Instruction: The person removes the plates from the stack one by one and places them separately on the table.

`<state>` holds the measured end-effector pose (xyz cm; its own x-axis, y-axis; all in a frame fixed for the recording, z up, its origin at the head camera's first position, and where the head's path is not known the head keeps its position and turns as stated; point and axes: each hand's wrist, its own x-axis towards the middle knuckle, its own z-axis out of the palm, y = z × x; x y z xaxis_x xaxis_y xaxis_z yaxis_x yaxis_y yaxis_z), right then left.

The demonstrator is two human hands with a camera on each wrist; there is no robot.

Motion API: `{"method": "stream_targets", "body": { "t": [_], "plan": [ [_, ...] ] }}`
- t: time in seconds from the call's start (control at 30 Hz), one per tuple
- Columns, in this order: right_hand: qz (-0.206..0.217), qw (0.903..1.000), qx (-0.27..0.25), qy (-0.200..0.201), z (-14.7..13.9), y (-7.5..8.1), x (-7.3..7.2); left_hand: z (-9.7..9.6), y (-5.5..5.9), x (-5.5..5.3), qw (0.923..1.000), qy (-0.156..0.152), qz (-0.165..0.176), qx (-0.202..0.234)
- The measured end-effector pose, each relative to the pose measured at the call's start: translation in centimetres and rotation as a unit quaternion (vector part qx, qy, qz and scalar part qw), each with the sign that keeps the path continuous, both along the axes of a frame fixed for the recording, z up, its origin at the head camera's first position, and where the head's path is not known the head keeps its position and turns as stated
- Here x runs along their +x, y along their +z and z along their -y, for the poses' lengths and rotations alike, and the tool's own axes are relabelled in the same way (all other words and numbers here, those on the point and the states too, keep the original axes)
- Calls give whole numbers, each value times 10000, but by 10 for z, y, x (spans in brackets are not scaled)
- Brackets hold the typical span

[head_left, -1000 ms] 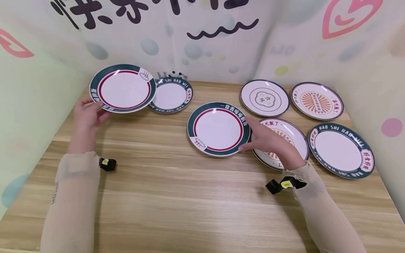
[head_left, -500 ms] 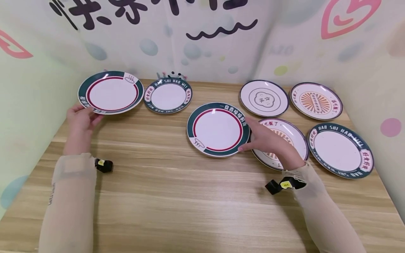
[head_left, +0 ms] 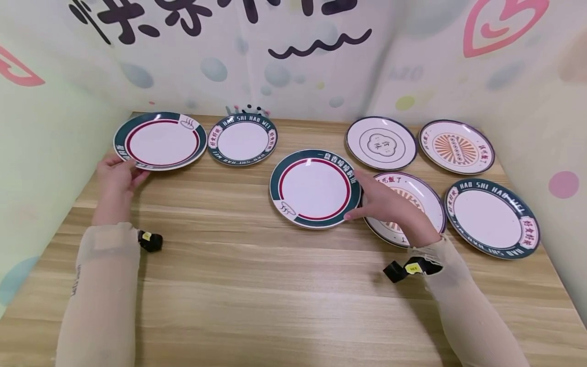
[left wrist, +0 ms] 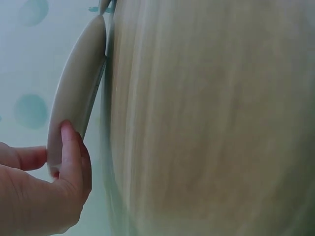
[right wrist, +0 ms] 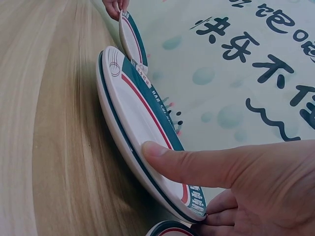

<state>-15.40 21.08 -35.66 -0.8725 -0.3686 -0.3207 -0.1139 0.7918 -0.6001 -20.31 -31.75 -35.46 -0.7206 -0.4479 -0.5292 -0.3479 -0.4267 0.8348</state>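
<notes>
At the back left my left hand (head_left: pixel 118 178) pinches the near rim of a white plate (head_left: pixel 160 142) with a teal border and red ring. Its thumb is above and its fingers below; in the left wrist view the plate (left wrist: pixel 74 93) slants, its gripped edge raised off the wood. My right hand (head_left: pixel 382 201) holds the right rim of a matching plate (head_left: pixel 315 188) in the middle, thumb (right wrist: pixel 157 150) on the rim and the fingers partly hidden behind it. A second pale edge shows under this plate's rim in the right wrist view.
A smaller teal-rimmed plate (head_left: pixel 243 139) lies between the two. To the right are a white plate with a cloud emblem (head_left: pixel 381 143), two sunburst plates (head_left: pixel 457 148), one partly under my right hand, and a teal-lettered plate (head_left: pixel 490 219). A printed cloth (head_left: pixel 293 76) backs the wooden table (head_left: pixel 275 295).
My left hand has moved the left plate leftward and then down towards the table, uncovering the smaller plate beside it. My right hand and the middle plate have stayed in place.
</notes>
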Motion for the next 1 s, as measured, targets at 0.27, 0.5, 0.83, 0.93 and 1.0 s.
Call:
{"method": "stream_targets", "body": {
  "t": [0.27, 0.5, 0.83, 0.93, 1.0],
  "plan": [
    [-24, 10000, 5, 26, 0, -2, -1, 2, 3, -3, 9996, -121, 212, 157],
    [36, 10000, 14, -70, 1, -1, -1, 5, 3, -3, 9974, -620, 367, -19],
    [22, 10000, -39, -11, 0, 0, -1, 8, 3, 4, 9935, -1108, 225, -132],
    [25, 9999, -106, 1, 0, -1, -1, 8, 6, 7, 9904, -1271, 324, -442],
    [33, 9999, -118, 4, 0, -1, -2, 7, 9, 9, 9864, -1388, 419, -779]
  ]
}}
